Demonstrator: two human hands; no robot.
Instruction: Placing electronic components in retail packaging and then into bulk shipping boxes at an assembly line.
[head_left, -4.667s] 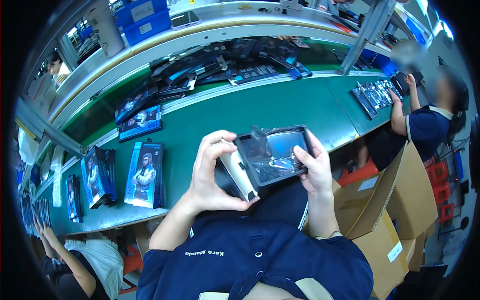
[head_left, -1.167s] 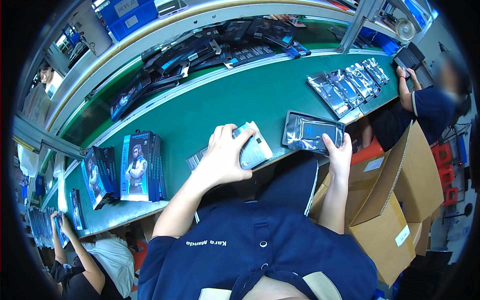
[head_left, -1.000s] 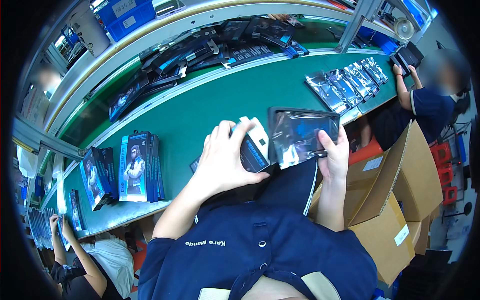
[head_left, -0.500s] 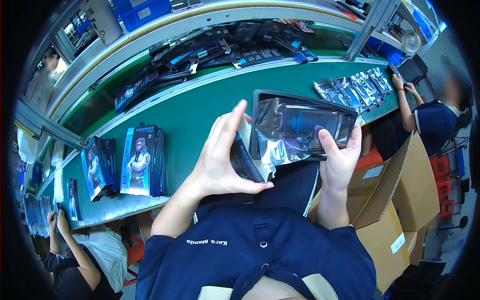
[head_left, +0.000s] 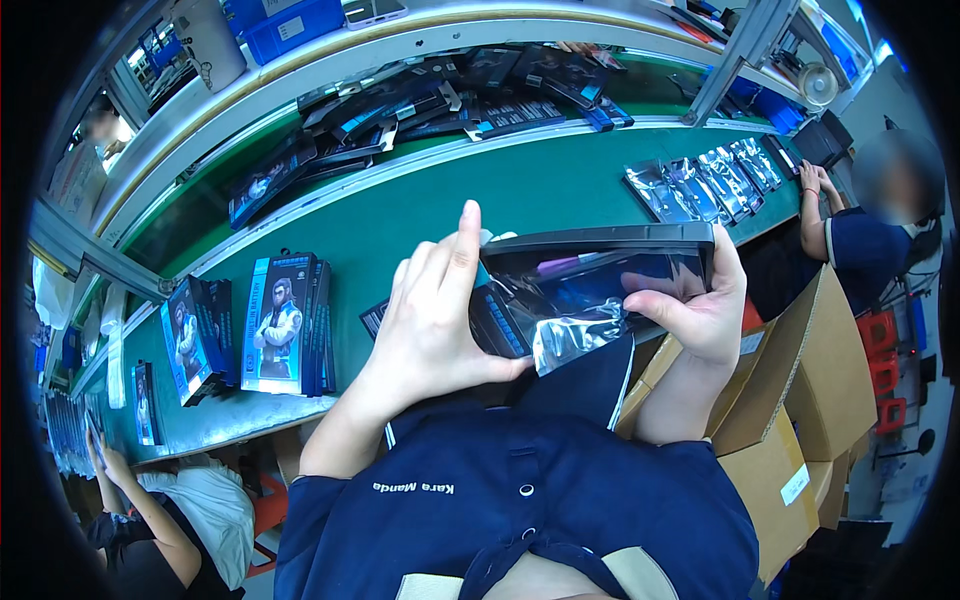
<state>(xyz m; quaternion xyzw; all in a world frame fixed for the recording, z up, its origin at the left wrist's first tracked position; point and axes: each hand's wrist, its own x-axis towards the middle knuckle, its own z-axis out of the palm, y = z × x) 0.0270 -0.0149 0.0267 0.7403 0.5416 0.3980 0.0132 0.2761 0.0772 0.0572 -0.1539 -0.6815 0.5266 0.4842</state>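
My left hand (head_left: 428, 315) grips a dark printed box (head_left: 497, 318) between its thumb and fingers, the index finger pointing up. The box's open end faces right. In my right hand (head_left: 705, 305) is a black plastic tray (head_left: 610, 236), tilted so its long rim faces up. A shiny clear-and-silver pouch (head_left: 580, 335) lies against the tray, and my right thumb presses on it. The left ends of tray and pouch meet the box's opening; how far they reach inside is hidden by my left hand and the box.
Upright printed boxes (head_left: 280, 325) stand left on the green table (head_left: 400, 215). Shiny pouches (head_left: 690, 185) lie in a row at the far right. Dark flat boxes (head_left: 420, 105) are heaped under the shelf. An open carton (head_left: 770, 420) stands at right. Co-workers sit on both sides.
My right hand has tipped the tray and pouch, so the tray's rim now faces up, and its left end sits closer to the box. The right-hand co-worker's hands have shifted.
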